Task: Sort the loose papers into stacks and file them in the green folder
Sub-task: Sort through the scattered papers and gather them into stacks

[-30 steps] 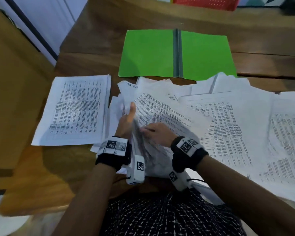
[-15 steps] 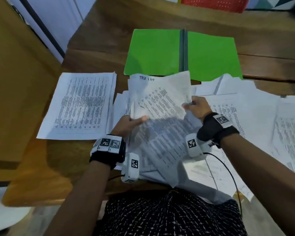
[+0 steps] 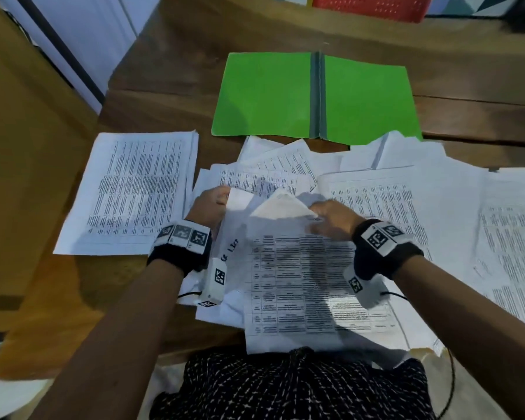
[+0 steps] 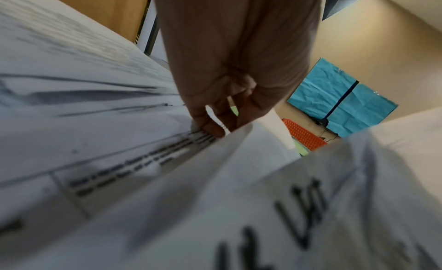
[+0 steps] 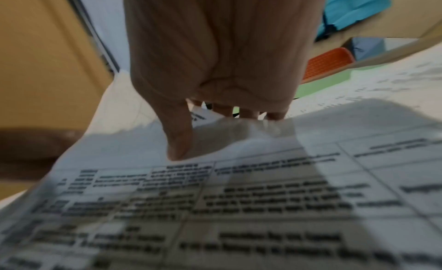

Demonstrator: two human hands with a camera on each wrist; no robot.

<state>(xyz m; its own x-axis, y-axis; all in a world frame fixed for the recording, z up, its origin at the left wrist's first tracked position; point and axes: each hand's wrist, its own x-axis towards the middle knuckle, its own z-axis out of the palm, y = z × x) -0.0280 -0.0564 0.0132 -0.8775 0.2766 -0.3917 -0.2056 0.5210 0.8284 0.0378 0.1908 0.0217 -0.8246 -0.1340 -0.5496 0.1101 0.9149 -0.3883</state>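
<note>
The green folder (image 3: 312, 95) lies open and flat at the far middle of the wooden table (image 3: 170, 95). A neat stack of printed sheets (image 3: 134, 192) lies at the left. Loose papers (image 3: 437, 231) sprawl across the middle and right. In front of me lies a sheet with a printed table (image 3: 300, 283) (image 5: 239, 208), its top corner folded over. My right hand (image 3: 331, 219) (image 5: 215, 123) pinches that sheet's top edge, thumb on top. My left hand (image 3: 209, 204) (image 4: 222, 123) holds the left edge of the paper bundle (image 4: 251, 179), fingers curled under it.
A red perforated basket (image 3: 373, 4) stands beyond the folder at the table's back. A tan cabinet side (image 3: 19, 147) runs along the left. Some sheets overhang the near table edge above my lap.
The sheet that both hands held up in the air half a second ago now lies down on the pile in front of me. My right hand came back near and now pinches its folded top edge.
</note>
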